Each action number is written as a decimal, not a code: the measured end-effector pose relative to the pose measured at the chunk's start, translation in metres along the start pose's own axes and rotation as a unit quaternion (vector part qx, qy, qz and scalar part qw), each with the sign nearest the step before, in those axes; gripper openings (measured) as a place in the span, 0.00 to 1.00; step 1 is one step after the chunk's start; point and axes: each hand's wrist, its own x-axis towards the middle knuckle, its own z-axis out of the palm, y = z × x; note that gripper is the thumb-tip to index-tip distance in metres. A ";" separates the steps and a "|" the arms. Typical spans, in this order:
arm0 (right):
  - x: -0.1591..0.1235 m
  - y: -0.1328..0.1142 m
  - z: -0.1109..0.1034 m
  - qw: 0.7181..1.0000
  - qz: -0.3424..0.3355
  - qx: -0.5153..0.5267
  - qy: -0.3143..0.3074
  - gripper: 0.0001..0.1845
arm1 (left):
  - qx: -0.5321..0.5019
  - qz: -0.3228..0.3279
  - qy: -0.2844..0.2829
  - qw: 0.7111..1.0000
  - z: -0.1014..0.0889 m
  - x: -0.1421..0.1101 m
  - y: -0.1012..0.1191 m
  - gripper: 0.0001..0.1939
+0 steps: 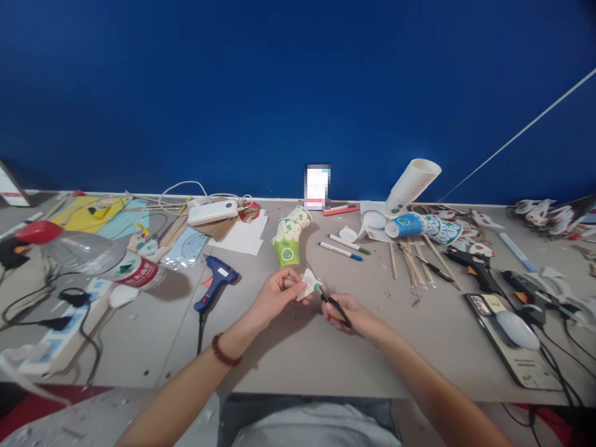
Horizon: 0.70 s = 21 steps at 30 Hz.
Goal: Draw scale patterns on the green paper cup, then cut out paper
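Note:
My left hand [285, 293] pinches a small white piece of paper [308, 284] with a green print along its right side. In my right hand [347, 312] is a pair of black-handled scissors [336, 305], its blades pointing up and left at the paper's right edge. Whether the blades are cutting into the paper I cannot tell. Just beyond my hands, a bent stack of green-patterned paper cups [287, 246] lies on the table.
A blue glue gun [216, 282] and a plastic bottle [135, 270] lie to the left. Markers [339, 251], wooden sticks [413, 267], blue paper cups [407, 225] and a tall white cup stack [413, 183] are at the right. A phone [507, 360] carries a white mouse [516, 329].

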 end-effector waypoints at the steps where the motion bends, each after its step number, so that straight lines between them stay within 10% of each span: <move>1: 0.000 0.000 0.000 1.000 0.003 0.001 0.005 0.26 | 0.000 -0.001 0.000 1.000 0.000 0.000 0.000 0.14; 21: 0.000 -0.008 0.006 0.999 0.015 0.012 0.026 0.26 | 0.001 -0.003 0.006 1.000 0.001 0.000 -0.001 0.14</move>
